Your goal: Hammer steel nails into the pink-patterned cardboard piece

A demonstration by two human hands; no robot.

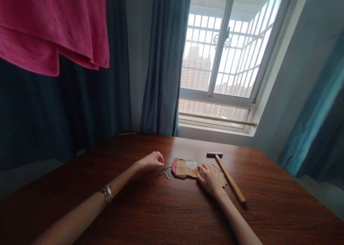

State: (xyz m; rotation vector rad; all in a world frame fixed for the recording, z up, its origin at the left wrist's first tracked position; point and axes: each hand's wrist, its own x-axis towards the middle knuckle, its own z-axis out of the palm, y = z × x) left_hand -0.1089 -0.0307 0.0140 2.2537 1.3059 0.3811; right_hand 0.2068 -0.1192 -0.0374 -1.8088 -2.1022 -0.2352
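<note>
A worn piece of wooden board (179, 168), pink at its left end and dotted with small holes, lies flat on the table (150, 209). One nail (189, 162) stands upright in its pale middle patch. My right hand (210, 177) rests palm down on the board's right part, fingers spread. Left of the board is a loose pile of several nails (167, 172). My left hand (152, 162) hovers or rests just beside that pile, its fingers curled together; whatever may be between them is hidden.
A hammer (230, 179) with a wooden handle lies right of the board, its dark head pointing away. Beyond the table are a barred window (217, 73) and a blue curtain (162, 66). Pink cloth (53, 30) hangs at the upper left.
</note>
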